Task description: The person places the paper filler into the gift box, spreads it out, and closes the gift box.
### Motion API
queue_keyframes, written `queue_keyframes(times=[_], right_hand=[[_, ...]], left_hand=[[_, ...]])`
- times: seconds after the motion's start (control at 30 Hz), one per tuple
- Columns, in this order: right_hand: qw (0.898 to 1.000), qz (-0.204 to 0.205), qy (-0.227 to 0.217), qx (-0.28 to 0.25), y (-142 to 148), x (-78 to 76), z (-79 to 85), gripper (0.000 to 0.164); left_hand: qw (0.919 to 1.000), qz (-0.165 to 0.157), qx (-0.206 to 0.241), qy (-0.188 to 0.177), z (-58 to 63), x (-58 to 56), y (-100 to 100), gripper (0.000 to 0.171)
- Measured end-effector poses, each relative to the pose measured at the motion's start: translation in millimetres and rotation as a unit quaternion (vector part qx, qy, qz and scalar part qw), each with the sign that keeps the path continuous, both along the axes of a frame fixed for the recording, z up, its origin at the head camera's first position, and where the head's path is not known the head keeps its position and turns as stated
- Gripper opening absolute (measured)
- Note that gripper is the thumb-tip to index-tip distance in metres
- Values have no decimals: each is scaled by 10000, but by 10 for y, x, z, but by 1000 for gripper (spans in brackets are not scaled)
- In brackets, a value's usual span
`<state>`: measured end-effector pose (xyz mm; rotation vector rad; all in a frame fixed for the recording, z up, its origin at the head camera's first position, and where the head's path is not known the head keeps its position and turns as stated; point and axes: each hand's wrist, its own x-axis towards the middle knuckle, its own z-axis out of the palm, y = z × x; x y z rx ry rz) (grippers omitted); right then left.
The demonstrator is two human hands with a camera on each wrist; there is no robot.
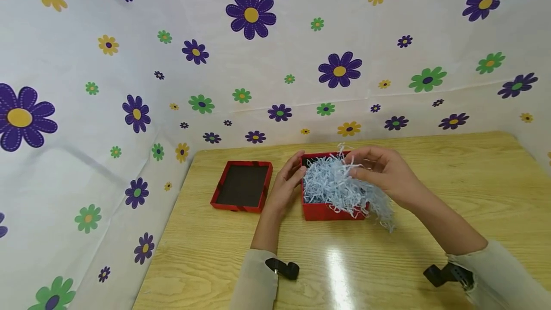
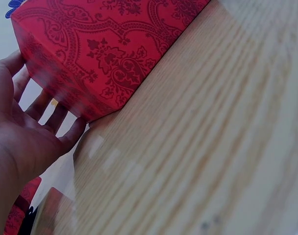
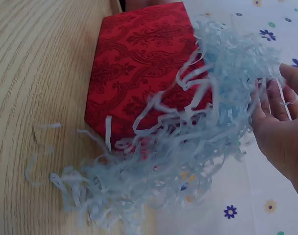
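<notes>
A red patterned box (image 1: 327,212) stands on the table, heaped with pale blue shredded paper (image 1: 329,181). My left hand (image 1: 284,186) rests against the box's left side; in the left wrist view its extended fingers (image 2: 73,134) touch the red wall (image 2: 105,54). Over the box's right side, my right hand (image 1: 387,176) grips some of the shredded paper between thumb and fingers. Loose strands (image 3: 154,166) spill over the wall and hang down outside in the right wrist view. The paper hides the inside of the box.
Left of the box lies its red lid (image 1: 266,190), dark inner face (image 1: 242,185) up. The wooden table (image 1: 206,262) meets a white flower-print sheet (image 1: 275,61) at the back and left.
</notes>
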<state>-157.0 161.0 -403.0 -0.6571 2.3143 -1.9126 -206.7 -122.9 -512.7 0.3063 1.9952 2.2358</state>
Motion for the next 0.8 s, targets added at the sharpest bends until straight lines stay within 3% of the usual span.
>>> queue_keyframes(times=[0.17,0.33,0.8], right_hand=[[9965,461,-639,-272,-115,-145,-80,35],[9934,611,-967,-117,-231,-258,-132,34],[9869,428,-1432,606,-580,-511,-240,32]], left_hand=[[10000,-17,0,1,-5,-6,2,48],[10000,-16,7,17,6,-9,-4,49],[10000,-51,-19,-47,12,-26,6,54]])
